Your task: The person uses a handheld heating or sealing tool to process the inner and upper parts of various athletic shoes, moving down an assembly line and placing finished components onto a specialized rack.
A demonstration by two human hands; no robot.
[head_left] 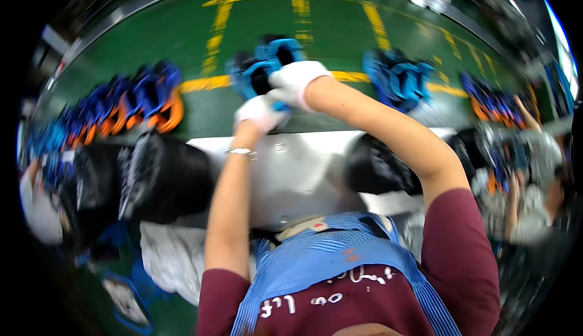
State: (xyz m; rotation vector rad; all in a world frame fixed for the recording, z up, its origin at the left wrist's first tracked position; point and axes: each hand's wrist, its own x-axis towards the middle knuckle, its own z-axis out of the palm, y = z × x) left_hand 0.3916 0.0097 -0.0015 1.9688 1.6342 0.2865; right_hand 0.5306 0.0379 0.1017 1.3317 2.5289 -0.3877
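Observation:
Both of my hands wear white gloves and meet over a green surface, smeared by motion. My left hand (262, 115) is closed, with a bit of light blue showing beside its fingers. Just above it, my right hand (299, 83) curls round the near end of a light-blue and black shoe (246, 79); the gloves hide part of it. Right behind stands a second light-blue and black shoe (290, 50), its dark opening facing me. Farther right is a group of blue shoes (398, 79).
Purple-blue and orange shoes (152, 96) line the left side; similar shoes (489, 102) stand far right. Yellow lines mark the green surface (255, 23). A silver metal ledge (291, 178) lies before me, between black bulky forms (170, 175). Other people (543, 154) work at both sides.

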